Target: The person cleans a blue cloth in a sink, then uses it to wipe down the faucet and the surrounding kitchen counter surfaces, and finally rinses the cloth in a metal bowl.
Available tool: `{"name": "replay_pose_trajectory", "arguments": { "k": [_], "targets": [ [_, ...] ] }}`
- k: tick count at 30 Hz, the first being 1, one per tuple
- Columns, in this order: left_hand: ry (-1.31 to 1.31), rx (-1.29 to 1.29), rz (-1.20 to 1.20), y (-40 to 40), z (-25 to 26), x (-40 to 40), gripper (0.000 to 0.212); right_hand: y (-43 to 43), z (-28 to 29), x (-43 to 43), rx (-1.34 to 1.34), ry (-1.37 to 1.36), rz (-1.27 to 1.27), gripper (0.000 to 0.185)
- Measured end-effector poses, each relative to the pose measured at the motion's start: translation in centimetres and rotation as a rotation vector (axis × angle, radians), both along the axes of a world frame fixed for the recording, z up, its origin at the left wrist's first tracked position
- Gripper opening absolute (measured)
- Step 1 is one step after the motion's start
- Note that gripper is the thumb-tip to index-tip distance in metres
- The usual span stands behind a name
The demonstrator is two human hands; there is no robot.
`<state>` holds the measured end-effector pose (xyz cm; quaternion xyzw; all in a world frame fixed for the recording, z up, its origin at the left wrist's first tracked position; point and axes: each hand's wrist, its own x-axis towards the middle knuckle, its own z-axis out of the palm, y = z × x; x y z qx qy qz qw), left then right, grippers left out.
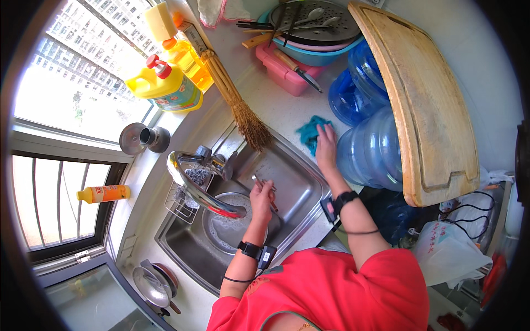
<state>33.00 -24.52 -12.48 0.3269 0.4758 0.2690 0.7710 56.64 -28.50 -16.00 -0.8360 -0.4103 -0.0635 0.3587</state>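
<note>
My left hand [261, 200] is closed around a small metal utensil [255, 178] with a reddish-brown handle, above the divided stainless steel sink [296, 173]. Its exact kind is hidden by the fingers. Below and left of that hand, a round metal basin [223, 229] with sudsy water sits in the sink's nearer bowl. The chrome faucet [194, 190] arches over the basin. My right hand [327, 147] rests with its fingers over a bunched teal cloth [310, 132] on the countertop beyond the sink, close to a large blue water jug [368, 151].
A straw brush [244, 116] leans into the sink's far corner. A wooden cutting board [434, 107] stands against the jugs on the right. A pink box [281, 76] bears a peeler [298, 70]. Detergent bottles [169, 89] line the windowsill; pans [153, 285] lie at the left.
</note>
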Motion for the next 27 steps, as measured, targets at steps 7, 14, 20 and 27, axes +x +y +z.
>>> {"name": "replay_pose_trajectory", "arguments": {
  "k": [7,14,20,27],
  "targets": [
    [-0.003,0.009,0.008,-0.5,0.3,0.4,0.014,-2.0,-2.9,-7.4,-0.016,0.082,0.272,0.034],
    [-0.001,0.022,0.017,-0.4,0.5,-0.1,0.014,0.8,1.0,-2.8,0.133,0.094,0.083,0.031],
    [0.027,0.021,0.051,-0.7,0.8,-1.5,0.017,-0.2,-1.3,-4.2,-0.023,0.107,0.164,0.030],
    [0.225,0.524,0.064,-0.7,-1.5,-3.3,0.018,-1.0,2.7,-10.5,-0.148,0.932,0.571,0.029]
  ]
}}
